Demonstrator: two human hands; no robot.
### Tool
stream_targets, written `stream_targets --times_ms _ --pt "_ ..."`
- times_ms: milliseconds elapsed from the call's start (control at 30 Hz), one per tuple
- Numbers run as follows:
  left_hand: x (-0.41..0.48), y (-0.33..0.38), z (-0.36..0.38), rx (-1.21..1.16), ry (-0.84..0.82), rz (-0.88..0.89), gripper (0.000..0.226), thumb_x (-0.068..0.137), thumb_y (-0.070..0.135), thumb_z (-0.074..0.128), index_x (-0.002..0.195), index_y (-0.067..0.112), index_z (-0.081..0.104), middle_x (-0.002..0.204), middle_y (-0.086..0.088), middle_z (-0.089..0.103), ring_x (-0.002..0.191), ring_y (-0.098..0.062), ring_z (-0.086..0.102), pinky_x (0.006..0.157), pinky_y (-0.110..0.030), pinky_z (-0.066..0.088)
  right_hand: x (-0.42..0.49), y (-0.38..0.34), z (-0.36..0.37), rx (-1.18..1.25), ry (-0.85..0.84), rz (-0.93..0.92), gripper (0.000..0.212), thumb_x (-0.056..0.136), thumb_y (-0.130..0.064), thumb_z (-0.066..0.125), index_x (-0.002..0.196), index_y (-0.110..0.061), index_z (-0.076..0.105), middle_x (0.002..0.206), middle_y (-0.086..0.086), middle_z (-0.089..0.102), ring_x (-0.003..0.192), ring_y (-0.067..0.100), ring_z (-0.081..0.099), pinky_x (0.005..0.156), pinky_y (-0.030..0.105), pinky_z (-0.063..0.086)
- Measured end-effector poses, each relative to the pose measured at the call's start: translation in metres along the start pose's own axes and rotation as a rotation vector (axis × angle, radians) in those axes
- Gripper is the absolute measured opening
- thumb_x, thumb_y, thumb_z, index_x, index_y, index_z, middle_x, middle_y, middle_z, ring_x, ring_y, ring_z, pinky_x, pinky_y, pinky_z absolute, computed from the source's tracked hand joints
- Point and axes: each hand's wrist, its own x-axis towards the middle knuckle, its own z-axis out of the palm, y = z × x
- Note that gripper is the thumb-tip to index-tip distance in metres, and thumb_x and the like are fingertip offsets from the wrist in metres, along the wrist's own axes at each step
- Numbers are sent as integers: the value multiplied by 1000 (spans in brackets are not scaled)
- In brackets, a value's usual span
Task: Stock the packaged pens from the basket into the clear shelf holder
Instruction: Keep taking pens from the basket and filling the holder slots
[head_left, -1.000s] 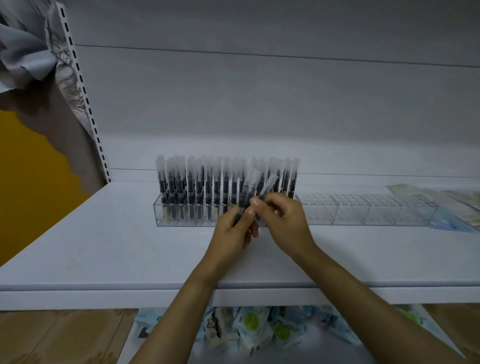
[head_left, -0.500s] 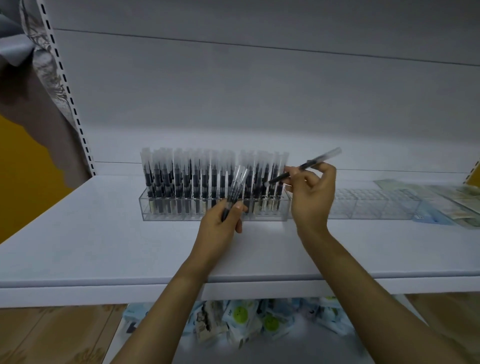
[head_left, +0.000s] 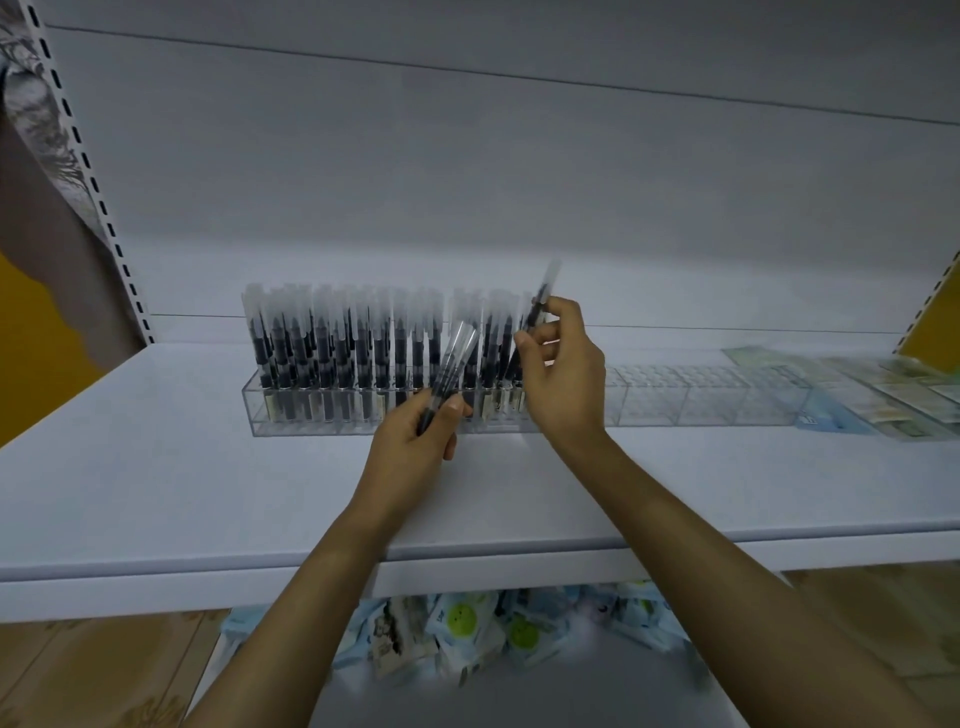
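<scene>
So the biggest thing here is the white shelf (head_left: 156, 467), going edge to edge, with a plain grey-white back panel (head_left: 467, 182) behind it and a slotted upright (head_left: 88, 182) at the far left. Sitting along the back of the shelf is the long clear holder (head_left: 701, 405). Its left half is packed with packaged pens (head_left: 337, 353) standing upright in rows, dark barrels in clear sleeves, and on the right half you just see the see-through grid of slots. Off to the right of it some flat packets (head_left: 883, 389) lie on the shelf, and under the shelf edge there's a blurry heap of pale blue packets (head_left: 467, 623) with green dots. The left hand (head_left: 415, 441) is in front of the holder, fingers curled round a small bundle of pens (head_left: 457, 353) that tilts up and to the right, thumb on top. The right hand (head_left: 563, 374) is up at the right end of the filled rows, pinching a single pen (head_left: 543, 296) between thumb and fingertips, nearly upright with its top leaning right. Can't tell if its lower end is in a slot.
</scene>
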Motion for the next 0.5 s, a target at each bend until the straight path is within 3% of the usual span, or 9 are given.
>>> stream_targets --times_ms 133,367,500 --pt "0 0 1 -2 1 -1 31 98 34 46 91 8 63 56 7 48 51 -5 42 55 -20 34 -13 11 8 -118 -127 -25 28 95 -19 56 121 -9 52 82 -6 57 74 15 57 63 31 44" --pt "0 0 0 17 2 4 32 98 34 47 91 8 63 57 4 49 51 -3 43 53 -15 35 -18 13 12 -200 -64 17 23 95 -24 55 114 -11 55 85 -6 55 85 18 53 64 27 34" --pt "-1 1 0 4 -4 2 29 97 33 47 90 10 64 58 4 49 52 -4 44 53 -13 36 -16 8 10 -345 -154 2 21 97 -24 51 113 -11 54 90 1 61 94 20 51 66 30 37"
